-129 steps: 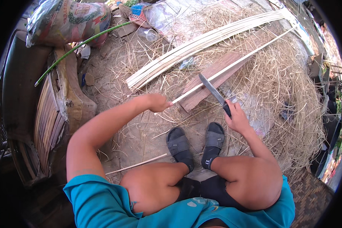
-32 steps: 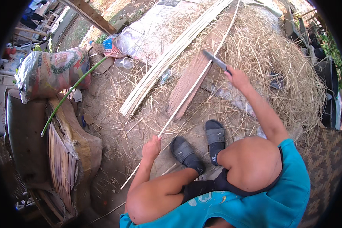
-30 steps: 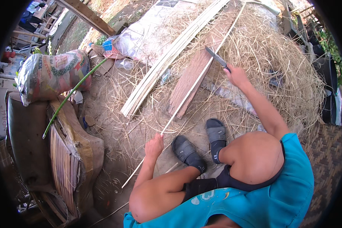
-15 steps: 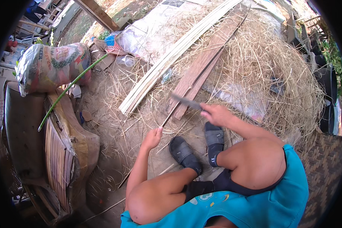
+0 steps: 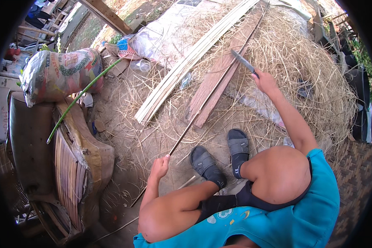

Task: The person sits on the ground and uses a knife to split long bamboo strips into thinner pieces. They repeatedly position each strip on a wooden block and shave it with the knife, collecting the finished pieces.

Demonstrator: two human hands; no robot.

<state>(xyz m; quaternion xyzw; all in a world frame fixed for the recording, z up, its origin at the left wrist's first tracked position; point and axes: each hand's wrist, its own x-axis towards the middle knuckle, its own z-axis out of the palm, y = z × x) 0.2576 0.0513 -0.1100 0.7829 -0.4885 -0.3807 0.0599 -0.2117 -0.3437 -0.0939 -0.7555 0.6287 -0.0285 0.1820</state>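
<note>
Around the work: dark strip (image 5: 185,133) runs out ahead of the left hand's fingers, over the brown board (image 5: 217,74), its far end beyond the right fingers; its tail passes behind the left forearm, which hides part of it. Bundle of pale strips (image 5: 194,62) lies ahead of the left fingers, along the board's left side. Straw heap (image 5: 306,74) spreads right of the right fingers and crowds the board's right side. Both sandals (image 5: 208,167) rest to the right of the left fingers, near the strip. Farther left of those fingers: worn seat (image 5: 103,157), patterned sack (image 5: 62,76), and green stalk (image 5: 87,88) slanting in front of the sack.

Fingers: left hand (image 5: 159,166) is curled tight round the strip, near the left knee. Right hand (image 5: 267,82) is wrapped round the handle of the knife (image 5: 243,60); blade lies across the strip over the board, pointing away to the left of the right fingers. Edge contact: cannot tell.

Compared with half a second ago: knife is farther up the board, previously near its lower end; left hand is a little nearer the knee. One second ago the strip shows its pale face; now the dark face shows. Bundle and board lie much as before.
</note>
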